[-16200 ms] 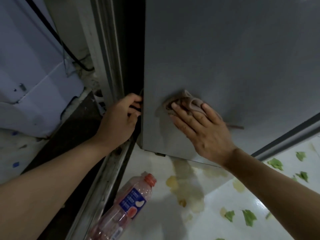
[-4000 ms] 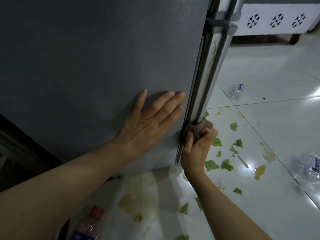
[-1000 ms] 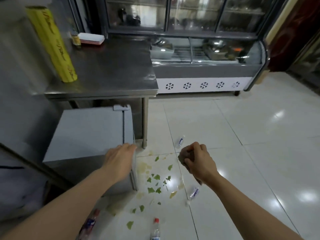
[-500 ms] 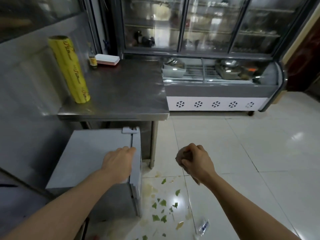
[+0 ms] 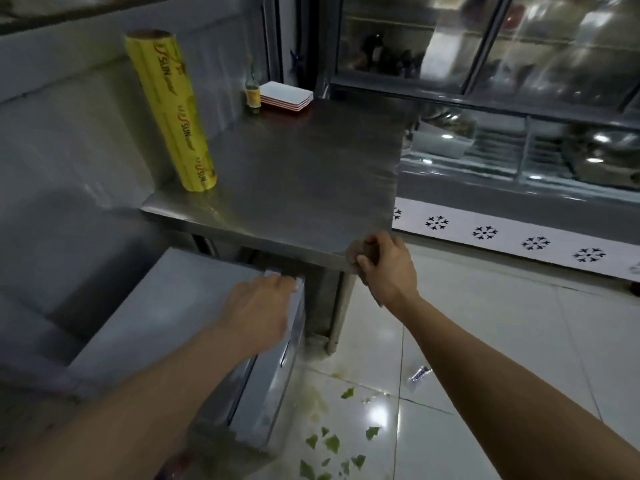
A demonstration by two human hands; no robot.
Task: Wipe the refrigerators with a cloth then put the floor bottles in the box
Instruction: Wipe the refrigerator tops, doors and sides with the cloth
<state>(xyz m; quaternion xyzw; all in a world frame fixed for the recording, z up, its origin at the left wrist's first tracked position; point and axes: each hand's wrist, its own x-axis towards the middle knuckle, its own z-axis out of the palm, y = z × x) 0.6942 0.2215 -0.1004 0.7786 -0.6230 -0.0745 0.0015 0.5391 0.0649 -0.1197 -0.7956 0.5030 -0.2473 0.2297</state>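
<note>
The right hand (image 5: 384,268) has its fingers (image 5: 372,242) curled tight around the brown cloth (image 5: 360,254), bunched at the near corner of the steel table (image 5: 298,188). The left hand (image 5: 263,306) rests palm-down, fingers relaxed, on the top front edge of the small grey refrigerator (image 5: 166,317) under the table. One bottle (image 5: 419,373) lies on the tiled floor (image 5: 502,341) beyond green leaf scraps (image 5: 332,443).
</note>
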